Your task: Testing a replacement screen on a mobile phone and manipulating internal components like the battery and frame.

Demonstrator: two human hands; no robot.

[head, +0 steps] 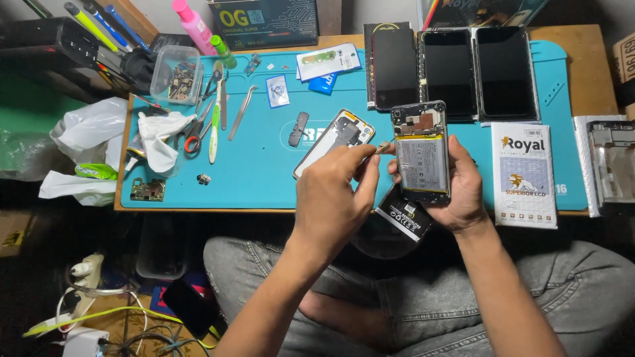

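Observation:
My right hand (460,192) holds an opened phone (421,152) upright, its back off, the grey battery and circuit board showing. My left hand (334,192) pinches a small thin tool (383,147) whose tip touches the phone's left edge near the top. Both hands hover over the front edge of a blue work mat (264,172). A phone frame part (334,140) lies on the mat just behind my left hand. A black flat pack (405,215) lies under my right hand.
Three dark phone screens (450,69) lie at the mat's back right, a white box (524,175) to the right. Tweezers (242,112), scissors (193,135), a clear tub of parts (176,76) and crumpled tissue (162,135) sit left. Cables lie on the floor at lower left.

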